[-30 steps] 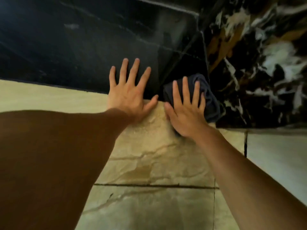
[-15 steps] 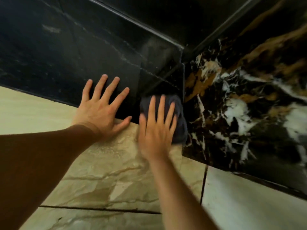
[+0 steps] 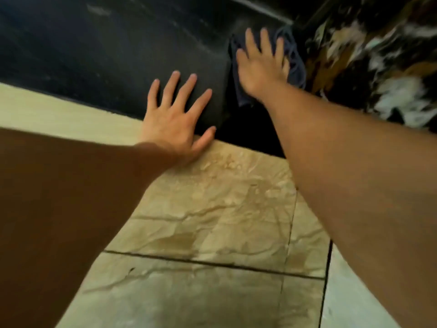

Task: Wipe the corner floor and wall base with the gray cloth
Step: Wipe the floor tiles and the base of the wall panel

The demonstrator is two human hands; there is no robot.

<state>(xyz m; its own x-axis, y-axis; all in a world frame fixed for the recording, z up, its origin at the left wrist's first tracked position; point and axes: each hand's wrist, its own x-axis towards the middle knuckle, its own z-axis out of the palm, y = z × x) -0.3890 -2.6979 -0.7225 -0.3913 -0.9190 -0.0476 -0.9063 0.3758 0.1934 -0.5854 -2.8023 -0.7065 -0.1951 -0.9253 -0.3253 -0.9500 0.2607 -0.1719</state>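
Head view: right hand (image 3: 260, 69) flat, grip wide on gray cloth (image 3: 294, 65) against black wall base (image 3: 118, 55), left hand (image 3: 175, 124) splayed beside

Gray cloth (image 3: 295, 65) mostly hidden under the flat right hand (image 3: 260, 67), only edges showing around the fingers; hand and cloth motion-blurred; both forearms cut off by the bottom and side edges; veined wall (image 3: 378, 67) right of that hand smeared, pattern unclear.

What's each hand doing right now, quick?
Left hand: open, fingers spread, flat across the floor-wall edge, holding nothing.
Right hand: open, palm pressing the gray cloth against the dark wall, not gripping it.
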